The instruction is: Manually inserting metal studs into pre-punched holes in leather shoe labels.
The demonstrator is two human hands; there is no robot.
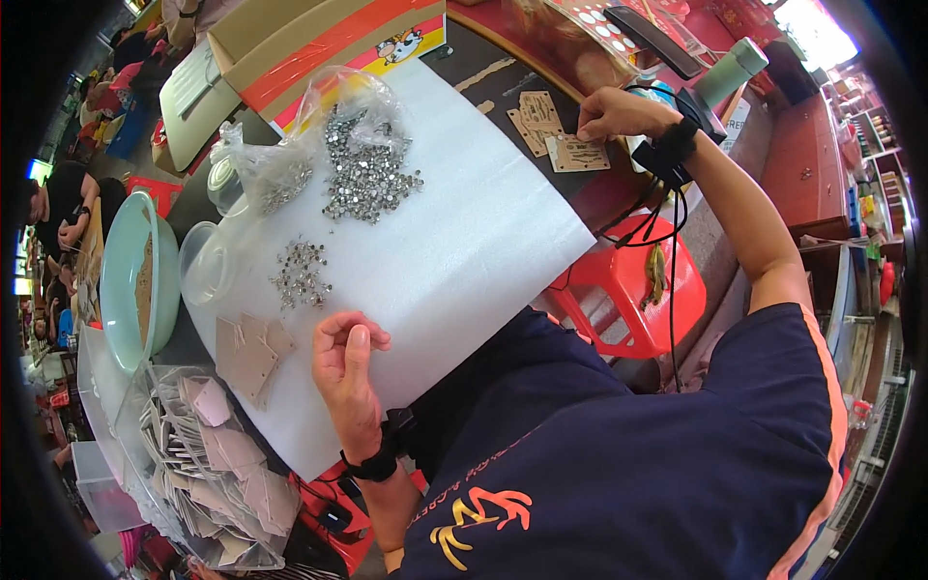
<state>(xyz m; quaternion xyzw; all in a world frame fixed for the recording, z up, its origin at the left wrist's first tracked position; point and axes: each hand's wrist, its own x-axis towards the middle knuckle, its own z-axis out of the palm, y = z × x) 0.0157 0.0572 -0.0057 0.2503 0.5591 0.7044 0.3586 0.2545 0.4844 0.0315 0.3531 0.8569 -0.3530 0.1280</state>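
Note:
My left hand (353,372) hovers palm inward over the near edge of the white foam sheet (464,213). Its fingers are loosely curled, with nothing visible in them. Out to the right, my right hand (623,116) pinches at the edge of a small beige card (577,155) carrying tiny metal pieces. That card overlaps a few similar cards (535,118) on the dark table. Small shiny metal studs (302,274) lie in a little heap ahead of my left hand. A larger pile of studs (372,174) spills from a clear plastic bag (362,97).
Blank beige cards (251,353) rest on the sheet's left side; more fill a clear bin (217,464). Beside them are a pale green basin (145,280) and a round clear tub (206,261). A cardboard box (319,43) stands behind. Black cables hang near a red stool (633,290).

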